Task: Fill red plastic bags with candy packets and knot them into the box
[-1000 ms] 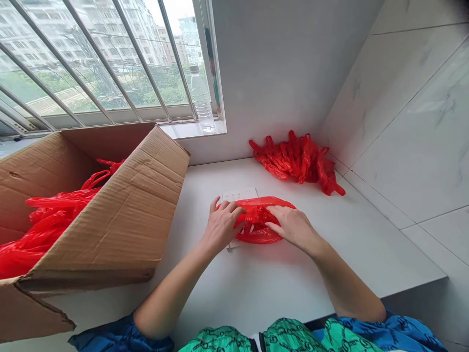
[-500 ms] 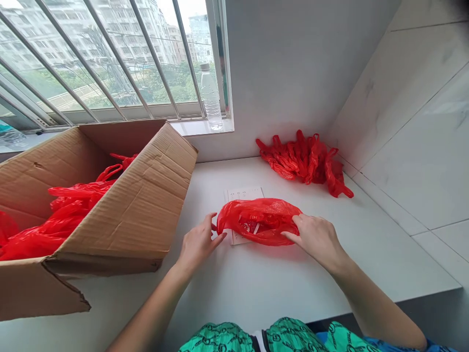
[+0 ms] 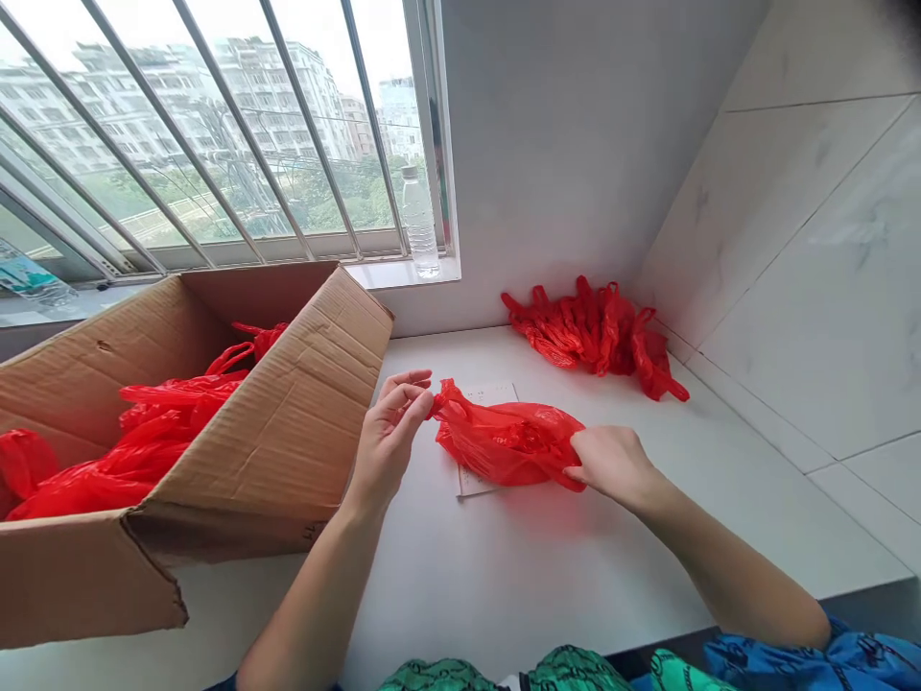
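Observation:
A red plastic bag [image 3: 507, 441] with something packed inside lies on the white counter [image 3: 547, 566], on top of a white printed sheet [image 3: 489, 395]. My left hand [image 3: 392, 432] pinches the bag's left end between thumb and fingers. My right hand [image 3: 611, 463] is closed on the bag's right end. The bag is stretched between the two hands, its left end lifted a little off the counter.
An open cardboard box [image 3: 273, 422] holding more red bags [image 3: 144, 432] stands at the left. A heap of knotted red bags [image 3: 597, 326] lies at the back by the tiled wall. A clear water bottle [image 3: 417, 221] stands on the sill under the barred window.
Both hands have moved from the top of the bag to its two ends and gripped them. The left end has been pulled up and out.

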### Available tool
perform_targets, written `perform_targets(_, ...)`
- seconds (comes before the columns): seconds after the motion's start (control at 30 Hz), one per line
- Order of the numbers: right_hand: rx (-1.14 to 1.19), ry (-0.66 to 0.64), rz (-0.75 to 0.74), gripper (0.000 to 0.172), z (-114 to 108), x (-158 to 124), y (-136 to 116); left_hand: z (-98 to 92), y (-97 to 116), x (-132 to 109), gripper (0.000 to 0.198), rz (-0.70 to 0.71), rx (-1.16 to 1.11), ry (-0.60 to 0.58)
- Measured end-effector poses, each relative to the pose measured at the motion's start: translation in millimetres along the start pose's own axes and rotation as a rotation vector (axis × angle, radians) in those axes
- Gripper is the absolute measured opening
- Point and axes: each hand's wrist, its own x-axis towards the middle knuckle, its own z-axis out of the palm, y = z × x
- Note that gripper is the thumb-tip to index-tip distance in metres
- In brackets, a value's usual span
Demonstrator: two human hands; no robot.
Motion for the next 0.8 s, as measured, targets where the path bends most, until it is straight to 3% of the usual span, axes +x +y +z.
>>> perform_targets(0.07, 0.03, -0.004, -0.067, 0.022, -5.1, 0.6, 2.2, 9.7, 0.9, 10.8, 0.024, -0.08, -0.217, 0.003)
perform_targets(0.13, 0.152, 0.075, -0.14, 0.019, -13.8, -0.5, 10.0, 17.5, -0.3, 23.1, 0.027, -0.149, -0.41, 0.004)
perform_targets(0.3, 0.922, 0.694, -0.298, 0.02, -39.1, 8.7, 29.2, 20.7, -3.8, 54.9, 0.032, -0.104, -0.66, 0.172)
perform_targets(0.37, 1.212, 0.799, -0.383, 0.022, -45.5, 19.4, 28.3, 17.2, -4.7, 61.8, 0.034, -0.079, -0.641, 0.222)
perform_targets(0.47, 1.519, 0.722, -0.502, 0.02, -49.8, 38.0, 17.4, 12.3, -8.2, 62.1, 0.042, -0.042, -0.495, 0.133)
perform_targets(0.57, 1.61, 0.652, -0.534, 0.021, -50.3, 54.3, 0.2, 12.6, -16.6, 56.6, 0.054, 0.028, -0.292, -0.014)
perform_targets(0.7, 1.722, 0.667, -0.575, 0.026, -49.1, 65.5, -22.6, 20.9, -33.7, 53.2, 0.086, 0.015, -0.117, 0.02)
perform_targets(0.8, 1.761, 0.6, -0.663, 0.039, -46.1, 65.6, -34.0, 28.8, -43.8, 52.3, 0.083, 0.018, 0.117, -0.01)
